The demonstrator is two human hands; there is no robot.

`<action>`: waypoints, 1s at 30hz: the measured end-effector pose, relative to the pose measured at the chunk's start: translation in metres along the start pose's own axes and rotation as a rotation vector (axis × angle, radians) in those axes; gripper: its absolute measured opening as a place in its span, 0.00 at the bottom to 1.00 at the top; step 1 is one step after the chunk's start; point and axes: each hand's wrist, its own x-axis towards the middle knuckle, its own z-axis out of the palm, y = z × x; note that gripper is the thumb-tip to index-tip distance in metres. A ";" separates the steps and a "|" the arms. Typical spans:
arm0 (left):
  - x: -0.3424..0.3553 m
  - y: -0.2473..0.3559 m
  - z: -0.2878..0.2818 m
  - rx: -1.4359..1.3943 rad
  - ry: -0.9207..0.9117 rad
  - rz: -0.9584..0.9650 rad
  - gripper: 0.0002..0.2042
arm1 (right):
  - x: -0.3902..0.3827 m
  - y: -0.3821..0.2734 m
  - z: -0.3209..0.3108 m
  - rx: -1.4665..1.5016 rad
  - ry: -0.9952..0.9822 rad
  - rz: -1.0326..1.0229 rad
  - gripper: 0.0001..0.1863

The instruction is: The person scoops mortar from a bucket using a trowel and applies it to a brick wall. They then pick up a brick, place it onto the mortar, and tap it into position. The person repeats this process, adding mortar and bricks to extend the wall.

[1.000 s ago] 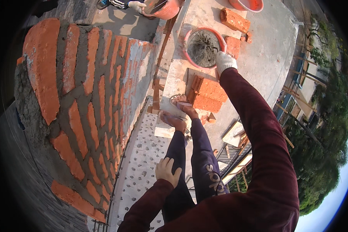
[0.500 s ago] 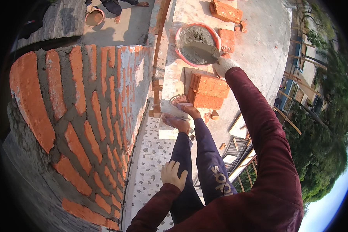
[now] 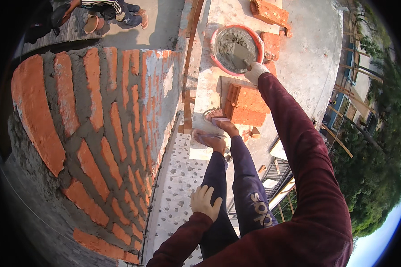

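Observation:
My right hand (image 3: 256, 72), in a pale glove, is closed round the handle of a trowel. The grey trowel blade (image 3: 242, 52) dips into wet mortar (image 3: 228, 39) inside a round red tub (image 3: 260, 43), which stands far in front of me. My left hand (image 3: 205, 203), gloved too, lies on my left leg with its fingers stretched out and holds nothing. Close to the tub, on my side of it, is a stack of orange bricks (image 3: 247, 104) near my feet.
A brick wall (image 3: 93, 89) with grey mortar joints rises on my left. More bricks (image 3: 269, 12) lie past the tub, and a wooden post (image 3: 192, 26) runs beside the wall. Another person (image 3: 131, 18) is at the far left by a small bucket (image 3: 92, 24). Trees and scaffolding stand right.
The trowel blade has sunk lower into the mortar, and my right hand has shifted slightly nearer the tub. Far left, the other person and the small bucket have moved. My left hand stays on my leg.

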 end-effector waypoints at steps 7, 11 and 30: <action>0.000 -0.003 0.000 0.069 -0.021 0.013 0.25 | -0.013 -0.025 0.026 0.826 -0.178 0.053 0.23; 0.002 -0.005 -0.003 0.070 -0.035 0.039 0.25 | -0.025 -0.014 0.054 1.198 -0.150 0.043 0.18; -0.026 0.004 -0.002 0.072 0.080 -0.130 0.28 | -0.320 -0.007 -0.238 0.486 -0.301 -0.225 0.20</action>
